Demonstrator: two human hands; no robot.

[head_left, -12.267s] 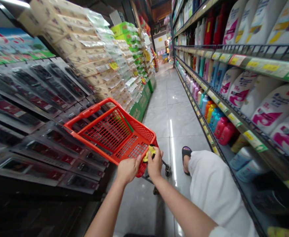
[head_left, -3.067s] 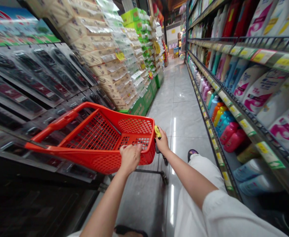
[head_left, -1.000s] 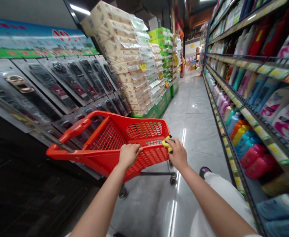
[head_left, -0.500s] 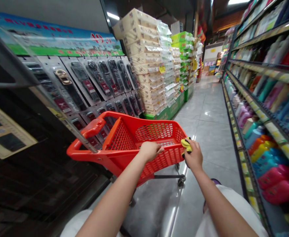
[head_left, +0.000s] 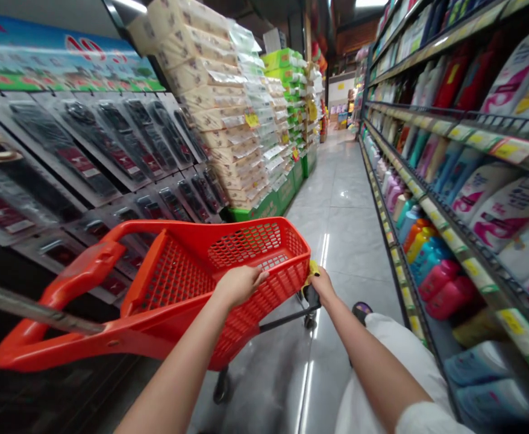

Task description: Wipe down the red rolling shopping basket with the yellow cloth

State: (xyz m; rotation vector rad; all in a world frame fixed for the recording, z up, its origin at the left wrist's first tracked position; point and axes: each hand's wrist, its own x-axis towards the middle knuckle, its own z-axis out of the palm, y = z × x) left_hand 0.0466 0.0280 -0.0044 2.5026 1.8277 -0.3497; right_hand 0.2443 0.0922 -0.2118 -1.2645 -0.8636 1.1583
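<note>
A red plastic shopping cart [head_left: 255, 301] stands side-on before me, its handle to the left and its front end to the right. My left hand [head_left: 237, 284] is at the near rim of the basket, curled over it, with the fingertips partly hidden. At the front corner of the cart, my right hand [head_left: 322, 286] is closed around a small yellow and black item [head_left: 313, 267], soft-looking and mostly covered by the fingers. The visible part of the basket floor is bare mesh.
Packaged belts [head_left: 106, 132] hang on a display at left, beside tall stacks of beige cartons [head_left: 219, 108]. Shelves of bottles [head_left: 440, 280] run along the right. A grey tiled aisle [head_left: 332, 193] leads ahead between them. A metal pole [head_left: 34, 310] crosses the cart's handle.
The cart and both hands have shifted left in view, and the cart's handle end looks larger and closer. The right-hand shelves fill more of the view. Both hands stay at the cart.
</note>
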